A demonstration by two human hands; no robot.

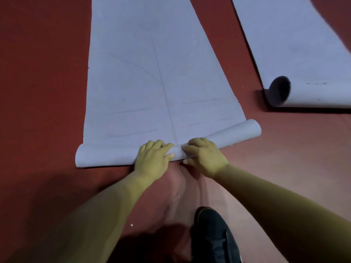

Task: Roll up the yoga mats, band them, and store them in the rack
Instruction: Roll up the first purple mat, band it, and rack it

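Down by the dark shoe [212,234], both forearms reach forward — left hand [152,158] and right hand [204,156] side by side, fingers curled over the rolled near end of the pale yoga mat [152,73] on the red floor [38,92].

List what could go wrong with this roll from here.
1. Both hands, left hand and right hand, press only the middle of the roll, so its ends may loosen or telescope.
2. The right end sits further ahead than the left, so the mat may roll crooked, perhaps towards the second mat.
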